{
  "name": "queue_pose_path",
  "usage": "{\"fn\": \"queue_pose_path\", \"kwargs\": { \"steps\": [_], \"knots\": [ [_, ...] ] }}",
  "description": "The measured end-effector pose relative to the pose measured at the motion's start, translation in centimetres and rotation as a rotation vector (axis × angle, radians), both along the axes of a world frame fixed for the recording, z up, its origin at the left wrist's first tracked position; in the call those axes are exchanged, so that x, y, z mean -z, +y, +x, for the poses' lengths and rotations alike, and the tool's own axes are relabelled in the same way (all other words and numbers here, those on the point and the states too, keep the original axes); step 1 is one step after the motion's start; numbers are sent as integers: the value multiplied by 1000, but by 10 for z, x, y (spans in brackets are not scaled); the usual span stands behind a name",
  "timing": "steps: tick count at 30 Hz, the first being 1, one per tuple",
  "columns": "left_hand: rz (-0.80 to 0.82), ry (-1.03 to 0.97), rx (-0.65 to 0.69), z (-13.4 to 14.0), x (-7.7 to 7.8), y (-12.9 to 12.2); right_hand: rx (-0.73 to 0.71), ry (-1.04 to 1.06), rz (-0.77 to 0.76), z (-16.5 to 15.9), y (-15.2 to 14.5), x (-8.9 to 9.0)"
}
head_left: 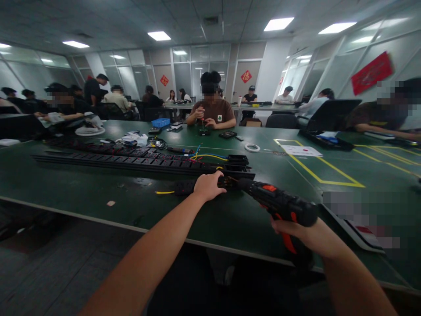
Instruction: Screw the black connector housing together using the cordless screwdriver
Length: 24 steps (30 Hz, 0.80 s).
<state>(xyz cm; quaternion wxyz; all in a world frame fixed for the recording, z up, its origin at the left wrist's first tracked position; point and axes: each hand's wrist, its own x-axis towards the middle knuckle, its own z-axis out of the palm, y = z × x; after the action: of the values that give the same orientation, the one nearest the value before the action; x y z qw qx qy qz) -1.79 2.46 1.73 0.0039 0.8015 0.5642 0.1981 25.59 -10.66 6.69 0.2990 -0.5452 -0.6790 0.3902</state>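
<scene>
My right hand (304, 235) is wrapped round the grip of a black and orange cordless drill (279, 199), which points left. The drill's tip meets the right end of a short black power strip (184, 188) on the table. My left hand (209, 186) is closed over that strip and steadies it; part of the strip is hidden under my fingers. A yellow wire (164, 192) sticks out of its left end. Just behind lies a long black socket rail (144, 163), with blue and yellow wires (210, 156) at its right part.
A roll of white tape (251, 148) and a blue basket (161, 122) stand farther back on the green table (82, 188). Yellow tape outlines (338, 182) mark the right side, near a clipboard (355, 224). Across the table a person (213, 109) works with a screwdriver.
</scene>
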Motion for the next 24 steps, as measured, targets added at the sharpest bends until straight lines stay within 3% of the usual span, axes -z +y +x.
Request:
{"fn": "queue_pose_path", "kwargs": {
  "steps": [5, 11, 14, 19, 24],
  "knots": [
    [25, 32, 30, 1, 2, 0, -34, 257, -5, 16, -5, 5],
    [136, 120, 89, 8, 2, 0, 62, 510, 44, 20, -2, 7],
    [178, 172, 158, 10, -1, -1, 82, 559, 76, 21, -1, 5],
    [153, 148, 410, 5, -5, -4, 116, 607, 66, 26, -1, 5],
    [155, 98, 413, 3, -4, -4, 129, 587, 82, 25, 0, 6]
  ]
}}
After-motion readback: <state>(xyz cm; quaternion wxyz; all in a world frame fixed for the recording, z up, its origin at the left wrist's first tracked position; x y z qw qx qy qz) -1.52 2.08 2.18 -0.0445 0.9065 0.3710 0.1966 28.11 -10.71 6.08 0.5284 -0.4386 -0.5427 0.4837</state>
